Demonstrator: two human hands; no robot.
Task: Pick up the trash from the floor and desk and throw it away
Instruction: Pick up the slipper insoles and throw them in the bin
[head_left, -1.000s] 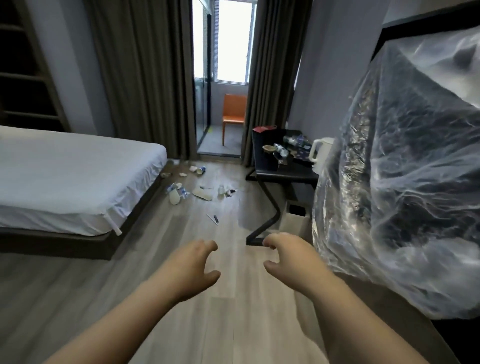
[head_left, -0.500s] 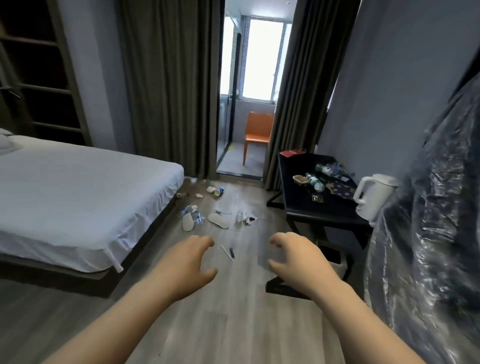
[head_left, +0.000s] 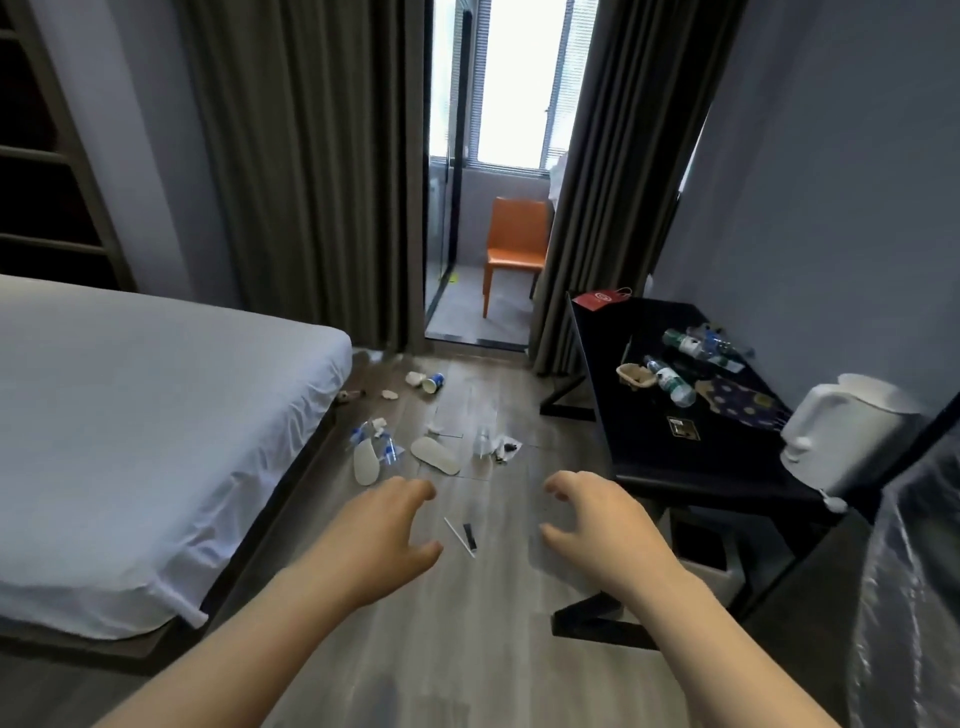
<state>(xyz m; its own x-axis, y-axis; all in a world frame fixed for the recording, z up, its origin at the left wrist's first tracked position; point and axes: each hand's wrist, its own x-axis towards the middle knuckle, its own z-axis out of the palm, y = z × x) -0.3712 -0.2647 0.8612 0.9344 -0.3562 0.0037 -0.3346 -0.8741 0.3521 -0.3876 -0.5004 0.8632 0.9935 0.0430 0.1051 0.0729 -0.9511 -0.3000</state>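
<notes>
Left hand (head_left: 387, 535) grip loosely curled, empty | right hand (head_left: 597, 530) same

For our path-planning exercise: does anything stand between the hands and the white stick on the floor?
Nothing visible does. The left hand and right hand hover empty; the white stick lies on open floor between them, beside a small black item. The black desk stands off to the right.

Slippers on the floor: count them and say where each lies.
2. The left slipper lies beside the bed, next to crushed bottles. The right slipper lies just right of those, mid-floor. Others may be hidden under the bed.
</notes>
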